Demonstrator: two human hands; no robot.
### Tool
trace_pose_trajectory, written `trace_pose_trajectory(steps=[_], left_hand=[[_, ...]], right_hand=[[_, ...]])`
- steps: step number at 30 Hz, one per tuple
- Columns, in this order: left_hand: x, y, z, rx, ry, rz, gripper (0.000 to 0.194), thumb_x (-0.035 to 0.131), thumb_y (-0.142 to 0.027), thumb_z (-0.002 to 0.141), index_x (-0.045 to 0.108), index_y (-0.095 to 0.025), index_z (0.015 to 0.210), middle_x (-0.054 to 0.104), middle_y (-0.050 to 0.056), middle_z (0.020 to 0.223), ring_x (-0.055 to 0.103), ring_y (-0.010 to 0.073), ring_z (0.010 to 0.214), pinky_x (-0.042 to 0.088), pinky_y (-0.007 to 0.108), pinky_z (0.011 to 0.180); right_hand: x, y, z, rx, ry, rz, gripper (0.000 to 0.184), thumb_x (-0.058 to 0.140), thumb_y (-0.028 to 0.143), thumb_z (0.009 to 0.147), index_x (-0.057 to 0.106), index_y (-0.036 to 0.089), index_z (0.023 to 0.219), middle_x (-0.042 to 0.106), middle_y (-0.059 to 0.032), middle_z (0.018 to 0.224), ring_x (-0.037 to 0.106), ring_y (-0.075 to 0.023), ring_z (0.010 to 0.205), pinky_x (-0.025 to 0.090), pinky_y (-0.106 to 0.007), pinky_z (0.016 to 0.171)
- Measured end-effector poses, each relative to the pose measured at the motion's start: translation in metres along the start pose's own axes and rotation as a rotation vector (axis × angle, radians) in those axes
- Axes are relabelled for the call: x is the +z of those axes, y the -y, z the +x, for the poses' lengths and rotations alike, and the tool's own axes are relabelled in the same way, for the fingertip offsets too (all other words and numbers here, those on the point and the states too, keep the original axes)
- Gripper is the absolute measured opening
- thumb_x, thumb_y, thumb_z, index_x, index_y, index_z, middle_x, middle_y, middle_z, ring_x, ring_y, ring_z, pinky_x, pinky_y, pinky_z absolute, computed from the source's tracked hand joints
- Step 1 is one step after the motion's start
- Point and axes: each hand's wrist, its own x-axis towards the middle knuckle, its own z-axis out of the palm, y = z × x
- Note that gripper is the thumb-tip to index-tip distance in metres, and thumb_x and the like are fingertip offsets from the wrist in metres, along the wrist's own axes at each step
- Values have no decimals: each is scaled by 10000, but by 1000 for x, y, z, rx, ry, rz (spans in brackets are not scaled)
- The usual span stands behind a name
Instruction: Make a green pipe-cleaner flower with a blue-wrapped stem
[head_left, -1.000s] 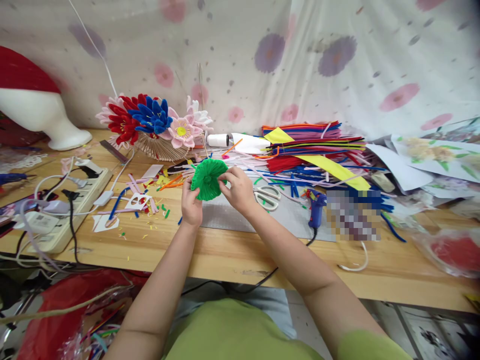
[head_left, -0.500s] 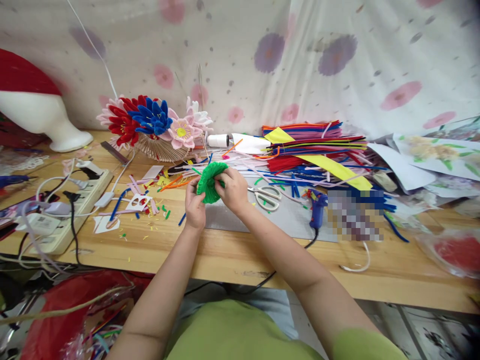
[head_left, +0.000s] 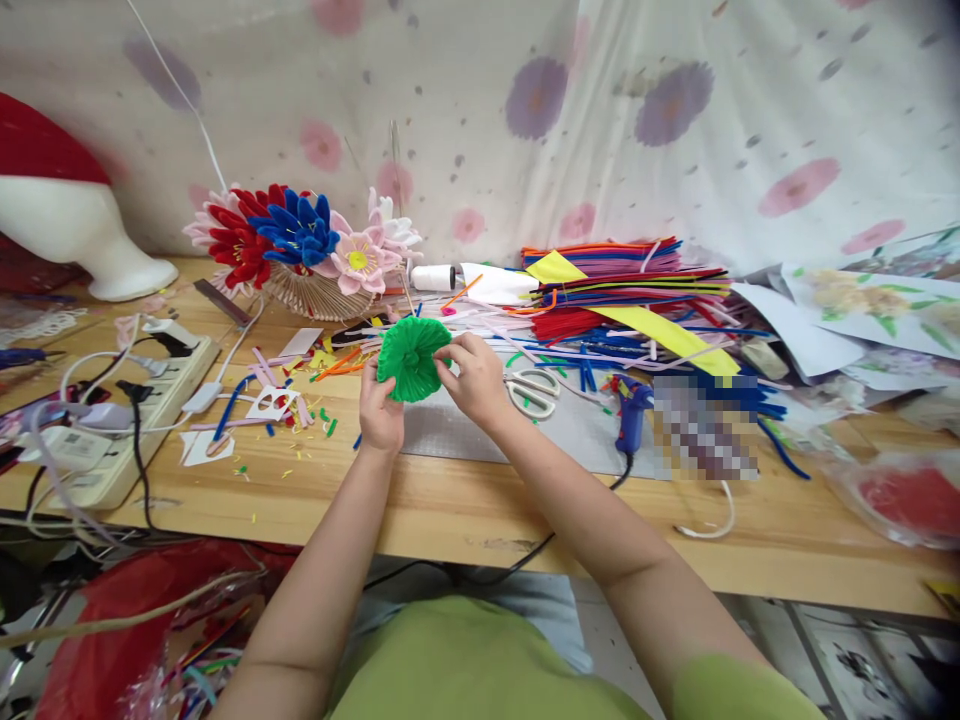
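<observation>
A round, ribbed green piece of fuzzy pipe cleaners, shaped like a shallow cup or leaf, is held up over the table with its inner side facing me. My left hand grips its lower left edge between thumb and fingers. At its right rim, the thumb and fingertips of my right hand pinch the edge. Just right of my right hand lie white-handled scissors on a grey mat. Farther right is a blue glue gun.
Pipe cleaner bundles lie at the back. A fan-shaped holder with fabric-like flowers stands back left, near a white mannequin head. A power strip with cables lies left. Scraps litter the wood.
The green piece has turned from edge-on to face me, showing its round inside. My right hand has moved from its middle to its right rim.
</observation>
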Motion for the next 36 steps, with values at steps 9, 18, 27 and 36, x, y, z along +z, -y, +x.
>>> trace_pose_trajectory(steps=[9, 18, 27, 36], left_hand=[[4, 1, -2, -30, 34, 7, 323, 506, -201, 650, 560, -201, 969, 626, 52, 955, 584, 196, 921, 436, 347, 829], [1, 4, -3, -21, 2, 0, 301, 524, -166, 638, 555, -196, 936, 619, 35, 908, 585, 176, 883, 443, 321, 810], [2, 4, -3, -51, 19, -23, 344, 498, -181, 661, 554, -209, 999, 632, 49, 979, 593, 189, 911, 445, 337, 814], [2, 4, -3, -56, 1, 10, 328, 519, -185, 642, 566, -199, 967, 629, 39, 901, 586, 193, 913, 442, 340, 820]], right_hand=[[11, 1, 7, -128, 40, -144, 247, 406, 280, 880, 635, 192, 851, 575, -79, 859, 453, -198, 814, 305, -337, 695], [15, -3, 3, -122, -25, -138, 210, 428, 235, 859, 627, 176, 830, 566, -74, 839, 455, -188, 801, 332, -309, 708], [7, -6, 3, -132, 28, -131, 254, 396, 291, 885, 628, 192, 862, 560, -78, 862, 452, -188, 811, 320, -320, 696], [11, -5, 4, -165, 77, -144, 228, 406, 246, 871, 622, 176, 859, 555, -86, 871, 437, -196, 815, 316, -330, 711]])
